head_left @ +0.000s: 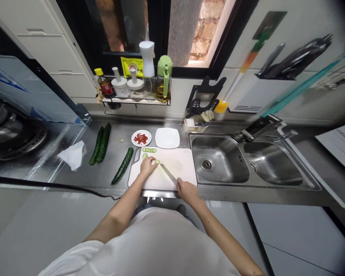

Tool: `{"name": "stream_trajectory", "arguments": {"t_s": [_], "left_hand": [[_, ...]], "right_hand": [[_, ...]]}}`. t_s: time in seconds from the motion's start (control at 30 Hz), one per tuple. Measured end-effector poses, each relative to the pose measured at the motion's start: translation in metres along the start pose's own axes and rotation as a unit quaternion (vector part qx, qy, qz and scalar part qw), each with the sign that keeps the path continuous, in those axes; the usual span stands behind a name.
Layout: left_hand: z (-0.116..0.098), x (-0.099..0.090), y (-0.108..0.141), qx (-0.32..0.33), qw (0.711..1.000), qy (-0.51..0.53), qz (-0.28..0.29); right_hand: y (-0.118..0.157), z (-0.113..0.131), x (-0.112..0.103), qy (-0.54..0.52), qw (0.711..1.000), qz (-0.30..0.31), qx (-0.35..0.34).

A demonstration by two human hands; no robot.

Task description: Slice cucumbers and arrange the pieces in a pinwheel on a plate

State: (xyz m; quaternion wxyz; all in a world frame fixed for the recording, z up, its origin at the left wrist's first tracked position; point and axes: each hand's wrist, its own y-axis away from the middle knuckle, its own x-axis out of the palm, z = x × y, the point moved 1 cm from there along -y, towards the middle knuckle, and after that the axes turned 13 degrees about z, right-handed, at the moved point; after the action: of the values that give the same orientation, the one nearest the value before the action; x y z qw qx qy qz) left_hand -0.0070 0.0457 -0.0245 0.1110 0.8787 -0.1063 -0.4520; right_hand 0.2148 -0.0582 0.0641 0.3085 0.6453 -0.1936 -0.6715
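Note:
My right hand (pixel 187 191) is wrapped round the handle of a kitchen knife, whose blade (pixel 169 174) points up and left across the white cutting board (pixel 184 165). On the board's left half, my left hand (pixel 147 167) pinches a pale green cucumber slice (pixel 157 161) at its fingertips, close to the knife's tip. A row of cucumber slices (pixel 149 150) lies along the board's upper left, with another slice (pixel 144 156) just below. Left of the board rests a whole dark green cucumber (pixel 122 166).
Two more cucumbers (pixel 100 144) lie farther left beside a crumpled white paper (pixel 73 155). Behind the board are a small plate of chopped red pieces (pixel 141 138) and a white square plate (pixel 167 138). A double sink (pixel 221 174) is at right; a condiment rack (pixel 138 101) hangs above.

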Motion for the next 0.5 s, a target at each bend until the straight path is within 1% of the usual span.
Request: {"name": "stream_trajectory", "arguments": {"t_s": [0.23, 0.5], "left_hand": [[-0.001, -0.001, 0.002, 0.003, 1.000, 0.003, -0.002], [0.001, 0.002, 0.001, 0.002, 1.000, -0.003, -0.004]], "right_hand": [[-0.014, 0.008, 0.000, 0.003, 1.000, 0.013, -0.010], [-0.018, 0.009, 0.001, 0.008, 1.000, 0.027, -0.011]]}}
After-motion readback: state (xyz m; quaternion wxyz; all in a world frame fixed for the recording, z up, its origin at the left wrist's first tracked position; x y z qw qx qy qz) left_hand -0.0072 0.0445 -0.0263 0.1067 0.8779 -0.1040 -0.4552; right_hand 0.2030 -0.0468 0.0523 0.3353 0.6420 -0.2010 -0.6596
